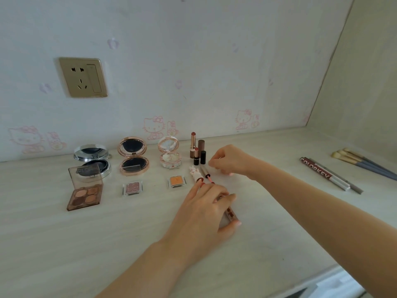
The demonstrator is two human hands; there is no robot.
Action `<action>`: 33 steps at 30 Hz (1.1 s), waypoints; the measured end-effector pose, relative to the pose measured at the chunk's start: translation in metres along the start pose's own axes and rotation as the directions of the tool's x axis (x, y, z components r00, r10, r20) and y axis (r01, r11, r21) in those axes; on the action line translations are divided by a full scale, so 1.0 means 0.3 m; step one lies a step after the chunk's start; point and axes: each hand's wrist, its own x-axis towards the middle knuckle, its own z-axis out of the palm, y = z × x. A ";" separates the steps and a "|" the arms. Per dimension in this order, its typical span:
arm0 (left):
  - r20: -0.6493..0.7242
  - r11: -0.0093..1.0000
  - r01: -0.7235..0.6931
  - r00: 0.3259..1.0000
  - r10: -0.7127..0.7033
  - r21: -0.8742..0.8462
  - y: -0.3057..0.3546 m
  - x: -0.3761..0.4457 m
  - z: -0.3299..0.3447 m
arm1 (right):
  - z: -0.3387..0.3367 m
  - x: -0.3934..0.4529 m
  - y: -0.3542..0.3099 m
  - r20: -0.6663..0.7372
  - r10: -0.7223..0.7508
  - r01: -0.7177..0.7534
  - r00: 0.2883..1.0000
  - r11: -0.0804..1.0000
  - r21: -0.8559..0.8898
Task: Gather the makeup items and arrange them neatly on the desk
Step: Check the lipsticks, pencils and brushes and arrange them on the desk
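Note:
Open compacts stand in a row by the wall: a silver one (92, 160), a rose-gold one (133, 157) and a small floral one (170, 154). In front lie a brown eyeshadow palette (84, 195), a pink single shadow (132, 188) and an orange single shadow (176, 181). Uncapped lipsticks (194, 148) with their caps stand right of the floral compact. My left hand (204, 214) grips a brown lip gloss tube (231, 214) flat on the desk, fingertips by two gloss wands (204, 175). My right hand (229, 161) pinches a small pale item I cannot identify.
At the right lie a red-brown "COLORKEY" box (324, 174), a thin grey pencil (343, 179) and several blue-handled brushes (365, 164). A wall socket (83, 77) sits above the desk's left. The desk's front edge (322, 274) runs at lower right.

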 end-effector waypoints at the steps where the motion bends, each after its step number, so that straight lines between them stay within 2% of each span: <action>1: 0.001 1.000 0.000 1.000 0.000 -0.006 0.000 0.000 0.001 | -0.016 -0.016 0.014 -0.021 -0.005 0.005 1.000 1.000 -0.026; 8: 0.018 0.997 -0.045 0.999 0.046 -0.056 0.043 0.021 0.002 | -0.164 -0.202 0.181 -0.219 -0.021 -0.028 0.975 0.976 -0.216; 14: 0.108 0.994 -0.088 0.989 0.096 -0.070 0.126 0.148 0.039 | -0.292 -0.379 0.362 -0.284 -0.097 -0.030 0.954 0.910 -0.413; 25: 0.254 0.992 -0.042 0.965 0.071 -0.119 0.324 0.543 0.253 | -0.433 -0.490 0.652 -0.424 -0.045 -0.169 0.904 0.876 -0.452; 29: 0.319 0.995 -0.038 0.946 0.065 -0.088 0.342 0.659 0.327 | -0.425 -0.484 0.688 -0.438 -0.098 -0.159 0.894 0.843 -0.514; 33: 0.341 0.993 -0.050 0.936 0.084 -0.108 0.337 0.736 0.371 | -0.404 -0.471 0.705 -0.434 -0.179 -0.153 0.883 0.765 -0.625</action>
